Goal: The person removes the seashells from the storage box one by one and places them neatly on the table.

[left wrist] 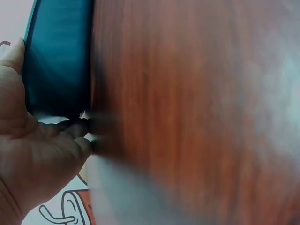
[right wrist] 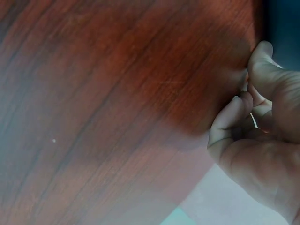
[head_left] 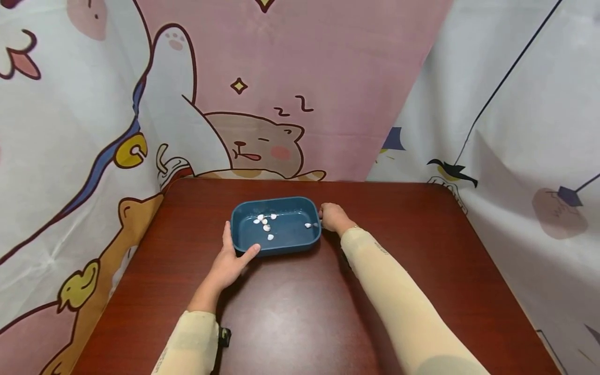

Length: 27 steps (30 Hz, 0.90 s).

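A dark blue rectangular baking dish (head_left: 276,250) with rounded corners is on the brown table in the head view. Several small white pebble-like pieces (head_left: 266,227) lie inside, mostly towards the left, with one white piece (head_left: 307,225) near the right end. My left hand (head_left: 230,263) holds the front left corner, its thumb at the front rim and its fingers along the left end. At the opposite end my right hand (head_left: 334,217) grips the dish's edge with curled fingers; its exact hold is partly hidden. In the right wrist view its thumb (right wrist: 265,58) meets the dish side.
The glossy reddish-brown table (head_left: 300,312) extends around the dish. Behind it hangs a cartoon-printed cloth (head_left: 328,78), which meets the table's back edge and continues along both sides. A dark wrist strap (head_left: 224,337) shows at the left sleeve.
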### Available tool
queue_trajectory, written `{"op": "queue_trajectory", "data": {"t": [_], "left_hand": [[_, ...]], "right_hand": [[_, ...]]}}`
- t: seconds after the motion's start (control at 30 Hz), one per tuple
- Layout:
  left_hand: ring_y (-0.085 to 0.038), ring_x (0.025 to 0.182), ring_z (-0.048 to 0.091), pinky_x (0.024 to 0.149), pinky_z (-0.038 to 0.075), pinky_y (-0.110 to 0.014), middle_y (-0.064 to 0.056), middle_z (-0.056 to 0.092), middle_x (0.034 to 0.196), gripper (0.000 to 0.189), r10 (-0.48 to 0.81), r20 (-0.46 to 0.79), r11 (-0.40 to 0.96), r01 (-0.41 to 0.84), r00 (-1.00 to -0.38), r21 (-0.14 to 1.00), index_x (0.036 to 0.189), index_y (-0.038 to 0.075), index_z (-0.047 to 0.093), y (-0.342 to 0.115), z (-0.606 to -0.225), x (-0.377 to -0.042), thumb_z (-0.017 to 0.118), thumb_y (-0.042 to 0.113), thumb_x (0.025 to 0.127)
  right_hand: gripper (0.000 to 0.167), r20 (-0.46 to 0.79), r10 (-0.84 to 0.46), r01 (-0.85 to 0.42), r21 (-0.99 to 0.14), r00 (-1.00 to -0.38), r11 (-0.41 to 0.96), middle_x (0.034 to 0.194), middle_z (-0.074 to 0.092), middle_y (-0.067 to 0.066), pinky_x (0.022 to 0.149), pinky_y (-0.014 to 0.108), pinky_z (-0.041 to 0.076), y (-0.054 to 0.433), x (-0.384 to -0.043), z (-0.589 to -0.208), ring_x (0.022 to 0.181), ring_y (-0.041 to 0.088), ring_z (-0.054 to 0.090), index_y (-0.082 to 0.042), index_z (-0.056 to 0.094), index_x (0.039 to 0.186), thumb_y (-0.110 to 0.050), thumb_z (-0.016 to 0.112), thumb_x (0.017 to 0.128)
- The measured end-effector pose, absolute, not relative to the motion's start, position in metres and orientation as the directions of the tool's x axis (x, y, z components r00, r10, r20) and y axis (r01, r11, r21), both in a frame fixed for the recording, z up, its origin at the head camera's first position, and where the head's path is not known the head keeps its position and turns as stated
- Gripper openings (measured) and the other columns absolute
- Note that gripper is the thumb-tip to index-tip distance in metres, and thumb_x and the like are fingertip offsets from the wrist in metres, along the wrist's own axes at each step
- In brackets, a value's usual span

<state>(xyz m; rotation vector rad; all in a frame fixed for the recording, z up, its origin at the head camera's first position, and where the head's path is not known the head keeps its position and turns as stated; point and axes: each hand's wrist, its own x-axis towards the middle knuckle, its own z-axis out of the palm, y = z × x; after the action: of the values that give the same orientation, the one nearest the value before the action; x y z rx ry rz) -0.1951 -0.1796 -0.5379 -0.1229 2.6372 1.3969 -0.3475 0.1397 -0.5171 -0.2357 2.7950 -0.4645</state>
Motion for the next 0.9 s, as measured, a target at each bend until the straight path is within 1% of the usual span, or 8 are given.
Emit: {"op": "queue_trajectory", "data": {"t": [0.1,0.23,0.33,0.47,0.6,0.67,0.8,0.9], "left_hand": [[-0.048,0.148,0.049,0.124,0.035,-0.064,-0.031,0.03,0.171,0.127,-0.005,-0.182,0.564,-0.153,-0.983,0.811,0.169,0.016,-0.022,-0.18,-0.538,-0.195,0.065,0.072,0.095],[-0.051,0.148,0.048,0.123,0.037,-0.066,-0.032,0.029,0.171,0.126,0.004,-0.172,0.6,-0.135,-0.985,0.788,0.169,0.017,-0.023,-0.18,-0.536,-0.195,0.063,0.073,0.096],[-0.051,0.149,0.048,0.121,0.039,-0.067,-0.031,0.029,0.172,0.125,0.018,-0.15,0.645,-0.103,-0.988,0.757,0.17,0.017,-0.02,-0.182,-0.535,-0.195,0.061,0.075,0.096],[-0.052,0.149,0.047,0.119,0.04,-0.069,-0.03,0.029,0.172,0.123,0.047,-0.141,0.691,-0.07,-0.989,0.719,0.171,0.013,-0.015,-0.187,-0.531,-0.198,0.061,0.075,0.096],[-0.053,0.151,0.043,0.12,0.039,-0.07,-0.031,0.024,0.174,0.122,0.091,-0.184,0.716,-0.064,-0.979,0.695,0.17,0.011,-0.017,-0.191,-0.522,-0.201,0.061,0.072,0.098],[-0.053,0.151,0.044,0.12,0.039,-0.069,-0.033,0.024,0.173,0.123,0.111,-0.219,0.729,-0.07,-0.97,0.681,0.169,0.011,-0.019,-0.191,-0.515,-0.203,0.061,0.071,0.098],[-0.053,0.144,0.05,0.118,0.042,-0.068,-0.038,0.035,0.165,0.125,0.134,-0.293,0.755,-0.094,-0.947,0.649,0.168,0.011,-0.024,-0.191,-0.503,-0.209,0.061,0.071,0.098],[-0.052,0.141,0.052,0.116,0.044,-0.067,-0.039,0.041,0.161,0.127,0.143,-0.33,0.759,-0.111,-0.933,0.642,0.168,0.012,-0.024,-0.192,-0.499,-0.213,0.063,0.071,0.097]], "right_hand": [[0.011,-0.262,-0.204,-0.104,-0.352,-0.943,0.93,0.094,0.059,0.008,0.077,0.034,0.045,0.14,-0.346,-0.515,0.089,0.024,0.057,-0.006,0.063,0.096,-0.013,0.069,0.102],[0.01,-0.265,-0.2,-0.097,-0.357,-0.943,0.929,0.097,0.06,0.009,0.08,0.035,0.046,0.141,-0.346,-0.515,0.092,0.025,0.058,-0.005,0.064,0.1,-0.014,0.069,0.102],[0.011,-0.261,-0.204,-0.106,-0.346,-0.944,0.932,0.099,0.062,0.01,0.083,0.036,0.048,0.141,-0.346,-0.517,0.094,0.025,0.058,-0.005,0.065,0.102,-0.015,0.07,0.102],[0.013,-0.258,-0.204,-0.113,-0.33,-0.944,0.937,0.103,0.065,0.01,0.087,0.037,0.051,0.141,-0.345,-0.519,0.096,0.026,0.06,-0.004,0.067,0.106,-0.015,0.071,0.101],[0.013,-0.266,-0.196,-0.104,-0.324,-0.944,0.94,0.104,0.065,0.011,0.087,0.038,0.052,0.14,-0.345,-0.519,0.097,0.026,0.06,-0.004,0.067,0.106,-0.015,0.072,0.101],[0.014,-0.269,-0.195,-0.102,-0.324,-0.943,0.941,0.104,0.065,0.011,0.087,0.038,0.051,0.139,-0.346,-0.518,0.097,0.026,0.06,-0.004,0.067,0.107,-0.015,0.072,0.101],[0.015,-0.272,-0.197,-0.103,-0.323,-0.942,0.941,0.106,0.066,0.012,0.088,0.038,0.052,0.14,-0.346,-0.518,0.098,0.026,0.06,-0.003,0.067,0.109,-0.016,0.071,0.102],[0.016,-0.275,-0.199,-0.103,-0.327,-0.941,0.939,0.106,0.066,0.011,0.087,0.037,0.051,0.141,-0.347,-0.517,0.098,0.026,0.06,-0.003,0.068,0.109,-0.016,0.072,0.101]]}}
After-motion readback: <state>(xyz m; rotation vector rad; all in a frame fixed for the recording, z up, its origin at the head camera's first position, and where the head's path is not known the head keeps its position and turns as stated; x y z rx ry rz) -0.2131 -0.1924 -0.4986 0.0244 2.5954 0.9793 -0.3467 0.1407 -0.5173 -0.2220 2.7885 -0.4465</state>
